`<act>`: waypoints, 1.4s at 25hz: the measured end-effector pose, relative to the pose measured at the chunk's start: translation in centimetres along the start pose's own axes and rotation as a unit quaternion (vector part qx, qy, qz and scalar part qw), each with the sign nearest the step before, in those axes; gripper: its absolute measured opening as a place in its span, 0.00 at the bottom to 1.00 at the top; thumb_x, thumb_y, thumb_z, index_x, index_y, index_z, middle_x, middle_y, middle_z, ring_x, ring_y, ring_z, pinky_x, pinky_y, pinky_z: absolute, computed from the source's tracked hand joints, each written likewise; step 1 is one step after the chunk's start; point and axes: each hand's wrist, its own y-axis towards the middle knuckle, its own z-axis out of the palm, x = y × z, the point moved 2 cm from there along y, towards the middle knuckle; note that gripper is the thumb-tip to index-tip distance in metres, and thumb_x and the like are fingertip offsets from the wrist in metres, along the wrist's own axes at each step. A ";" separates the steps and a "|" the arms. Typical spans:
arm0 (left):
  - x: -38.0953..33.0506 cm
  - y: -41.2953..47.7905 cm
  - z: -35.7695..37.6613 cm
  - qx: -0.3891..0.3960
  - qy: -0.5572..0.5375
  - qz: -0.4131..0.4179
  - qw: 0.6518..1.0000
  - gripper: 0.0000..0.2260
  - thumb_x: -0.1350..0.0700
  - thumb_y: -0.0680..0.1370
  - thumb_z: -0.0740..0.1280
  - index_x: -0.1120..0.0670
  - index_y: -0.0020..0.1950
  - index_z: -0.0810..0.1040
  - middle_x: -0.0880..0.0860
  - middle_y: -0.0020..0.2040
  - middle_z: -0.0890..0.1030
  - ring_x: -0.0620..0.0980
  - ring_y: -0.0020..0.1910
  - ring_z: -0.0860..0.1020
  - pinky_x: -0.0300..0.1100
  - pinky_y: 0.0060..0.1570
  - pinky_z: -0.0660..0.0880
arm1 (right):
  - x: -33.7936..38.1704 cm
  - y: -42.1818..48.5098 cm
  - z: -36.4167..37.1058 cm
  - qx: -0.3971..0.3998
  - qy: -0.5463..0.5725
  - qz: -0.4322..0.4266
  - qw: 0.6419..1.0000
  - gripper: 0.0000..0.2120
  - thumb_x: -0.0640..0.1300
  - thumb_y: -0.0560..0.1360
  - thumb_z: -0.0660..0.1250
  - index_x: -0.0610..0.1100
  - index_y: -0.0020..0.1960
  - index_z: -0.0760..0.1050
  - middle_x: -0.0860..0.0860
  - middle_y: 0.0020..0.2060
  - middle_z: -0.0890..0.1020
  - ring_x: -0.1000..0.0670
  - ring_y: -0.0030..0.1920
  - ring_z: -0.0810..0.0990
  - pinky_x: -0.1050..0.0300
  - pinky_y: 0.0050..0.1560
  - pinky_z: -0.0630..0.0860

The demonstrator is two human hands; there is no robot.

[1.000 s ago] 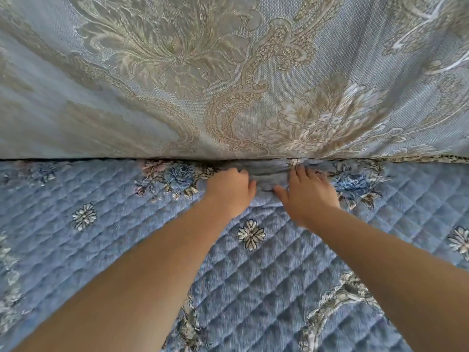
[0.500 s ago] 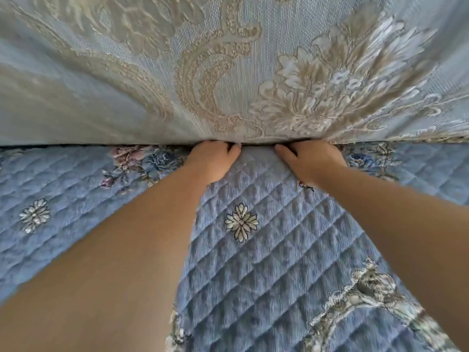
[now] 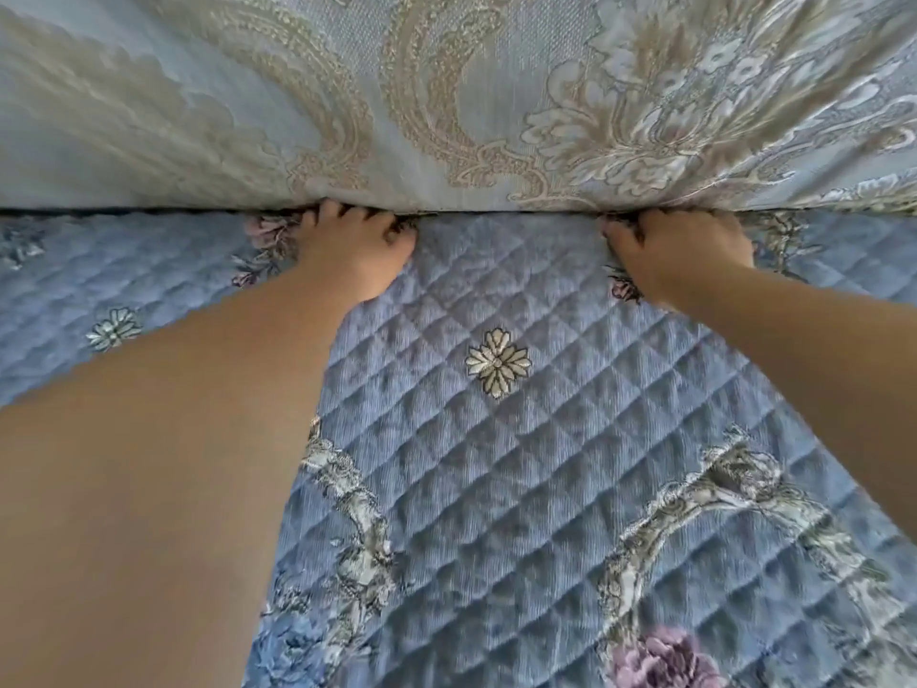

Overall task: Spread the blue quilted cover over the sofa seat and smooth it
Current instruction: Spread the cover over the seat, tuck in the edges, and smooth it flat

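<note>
The blue quilted cover, with flower motifs and a scroll border, lies flat over the sofa seat, and its back edge meets the crease under the backrest. My left hand is curled on that back edge at the crease, left of centre, fingertips pushed into the gap. My right hand is curled on the same edge further right, with its fingertips hidden under the backrest. Between the two hands the cover runs smooth up to the crease.
The sofa backrest, in pale blue fabric with beige damask flowers, fills the upper part of the view and overhangs the crease. My two bare forearms cross the lower left and right of the view.
My hands have moved apart along the crease, left hand leftward and right hand rightward. The bunched fold seen between them earlier is out of sight, and the cover lies flatter there.
</note>
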 end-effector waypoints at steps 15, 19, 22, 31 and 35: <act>5.7 -23.6 1.7 -0.034 -0.184 -0.009 0.982 0.24 0.57 0.80 0.59 0.54 0.75 0.58 0.59 0.76 0.59 0.60 0.73 0.61 0.52 0.70 0.62 | 11.6 -20.4 -2.4 0.078 0.145 -0.154 0.974 0.26 0.53 0.80 0.47 0.46 0.76 0.53 0.49 0.78 0.51 0.48 0.77 0.49 0.48 0.75 0.48; 5.3 -34.4 1.9 0.037 -0.231 -0.075 0.969 0.25 0.56 0.79 0.58 0.52 0.75 0.57 0.57 0.76 0.60 0.56 0.74 0.61 0.49 0.71 0.61 | 14.9 -30.1 -1.9 0.170 0.220 -0.110 0.954 0.25 0.53 0.80 0.47 0.47 0.76 0.54 0.49 0.77 0.54 0.48 0.77 0.51 0.47 0.75 0.54; 5.4 -39.7 4.5 0.076 -0.197 -0.040 0.977 0.23 0.53 0.80 0.55 0.50 0.76 0.55 0.54 0.78 0.53 0.54 0.77 0.53 0.50 0.74 0.54 | 16.7 -33.8 -1.0 0.172 0.202 -0.104 0.958 0.25 0.53 0.80 0.47 0.49 0.76 0.52 0.49 0.78 0.52 0.49 0.77 0.50 0.48 0.75 0.53; 19.1 -39.8 15.0 0.035 -0.065 -0.006 0.997 0.23 0.41 0.80 0.43 0.39 0.71 0.35 0.51 0.78 0.36 0.55 0.77 0.37 0.56 0.73 0.36 | 18.8 -34.0 8.0 0.051 0.030 -0.004 0.998 0.28 0.62 0.77 0.43 0.59 0.76 0.44 0.48 0.77 0.40 0.45 0.76 0.37 0.40 0.72 0.35; 18.2 -40.7 18.5 -0.068 -0.119 -0.022 0.990 0.24 0.41 0.79 0.43 0.41 0.73 0.40 0.52 0.79 0.43 0.54 0.77 0.42 0.53 0.74 0.37 | 18.2 -37.2 11.7 -0.021 0.019 0.011 1.000 0.29 0.64 0.77 0.41 0.58 0.76 0.45 0.49 0.78 0.43 0.45 0.77 0.39 0.49 0.69 0.25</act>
